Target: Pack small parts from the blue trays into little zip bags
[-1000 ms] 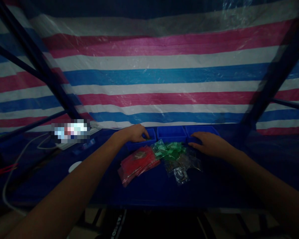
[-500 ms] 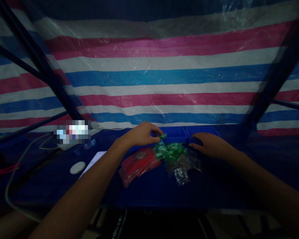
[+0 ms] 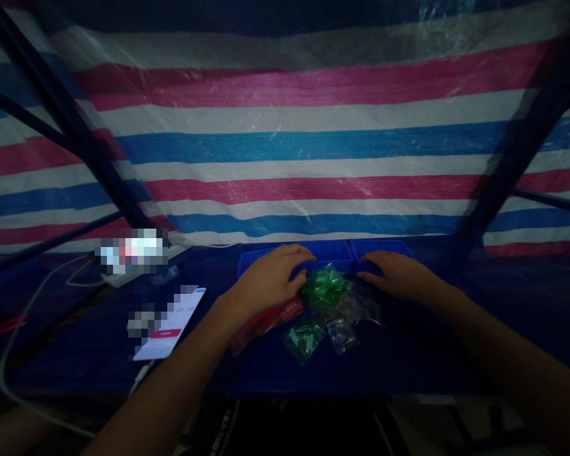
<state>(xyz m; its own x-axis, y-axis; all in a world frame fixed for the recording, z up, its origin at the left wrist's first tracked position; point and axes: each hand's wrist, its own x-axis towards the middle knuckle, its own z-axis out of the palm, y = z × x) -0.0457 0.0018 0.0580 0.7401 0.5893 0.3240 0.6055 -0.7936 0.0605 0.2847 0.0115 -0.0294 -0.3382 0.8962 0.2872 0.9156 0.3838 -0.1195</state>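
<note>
Locate the left hand [image 3: 275,275] over the far end of the red packets [image 3: 275,316], index finger and thumb parted. Note nothing discernible between these fingers. Find the green packets [image 3: 330,288] heaped just right of the left thumb tip; contact uncertain in dim light. Locate the right hand [image 3: 401,274] in front of the right blue bin [image 3: 384,246], fingers and thumb apart, holding nothing visible. Find the middle blue bin [image 3: 337,249] beyond and between both sets of fingertips, and the left blue bin [image 3: 247,256] behind the left hand, largely hidden. Nearer to the body than the left fingers, find a single green packet [image 3: 304,340] apart from the heap, just left of the clear packets [image 3: 342,335].

Judge progress as partial: red packets grouped in an overlapping stack, one green packet laid out separately. Count as remaining the loose green heap and the adjoining clear packets, both outside the bins. Treat contents of the left blue bin as not determinable.
</note>
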